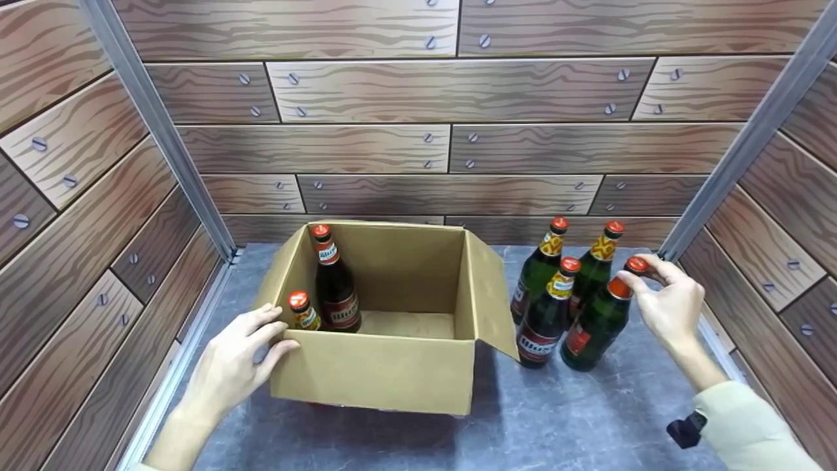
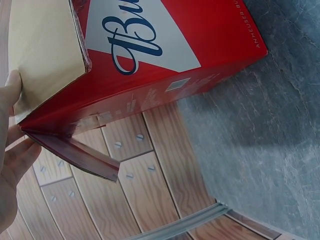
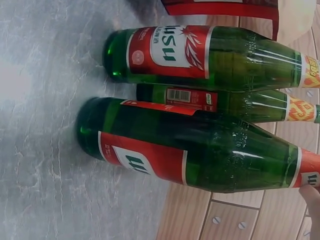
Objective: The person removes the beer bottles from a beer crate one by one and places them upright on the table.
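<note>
Head view shows your right hand pinching the orange cap of a green glass bottle with a red label, fingertips curled round the top. That bottle is tilted: its long axis leans from the base on the grey stone-patterned tabletop up and to the right, so the neck points toward your hand and away from the open brown cardboard box. It is the nearest right-hand bottle of a cluster of four, just right of the box's open flap; the other three green bottles stand upright, close together, necks up.

Your left hand rests on the box's near left corner, fingers fairly straight and laid against the cardboard, thumb on the front wall. Inside the box, along its left wall, a dark bottle stands upright, with a second bottle in front of it, only its top showing over the rim.

Right wrist view shows the held bottle lengthwise across the picture, base on the tabletop, a fingertip at its neck. Left wrist view shows the box's red printed outside with your fingers at its corner.
</note>
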Demonstrator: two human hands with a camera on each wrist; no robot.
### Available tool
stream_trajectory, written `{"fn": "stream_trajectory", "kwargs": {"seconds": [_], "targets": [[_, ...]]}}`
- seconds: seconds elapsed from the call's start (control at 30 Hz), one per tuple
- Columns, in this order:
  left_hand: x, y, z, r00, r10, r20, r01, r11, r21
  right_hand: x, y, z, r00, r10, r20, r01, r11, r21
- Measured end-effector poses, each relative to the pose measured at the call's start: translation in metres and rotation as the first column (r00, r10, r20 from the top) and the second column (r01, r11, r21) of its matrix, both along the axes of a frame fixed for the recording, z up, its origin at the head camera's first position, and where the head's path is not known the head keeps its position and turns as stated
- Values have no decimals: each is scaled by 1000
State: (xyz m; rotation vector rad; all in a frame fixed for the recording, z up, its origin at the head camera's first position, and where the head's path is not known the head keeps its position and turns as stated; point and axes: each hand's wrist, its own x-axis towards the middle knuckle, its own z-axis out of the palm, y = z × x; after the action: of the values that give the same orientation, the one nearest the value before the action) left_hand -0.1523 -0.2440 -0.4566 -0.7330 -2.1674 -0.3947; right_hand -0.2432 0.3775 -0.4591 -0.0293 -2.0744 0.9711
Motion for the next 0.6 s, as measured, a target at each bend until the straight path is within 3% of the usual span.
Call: {"fn": "stream_trajectory", "kwargs": {"seconds": [0.33,0.6], "targets": [[-1,3,0,1000,-3,-19,3,1000,4,0,0,-4,999,-9,-32,9,1000,-6],[0,1,-2,1000,10,-2,-10,1000,14,0,3,-1,997,-7,73,7,1000,0]]}}
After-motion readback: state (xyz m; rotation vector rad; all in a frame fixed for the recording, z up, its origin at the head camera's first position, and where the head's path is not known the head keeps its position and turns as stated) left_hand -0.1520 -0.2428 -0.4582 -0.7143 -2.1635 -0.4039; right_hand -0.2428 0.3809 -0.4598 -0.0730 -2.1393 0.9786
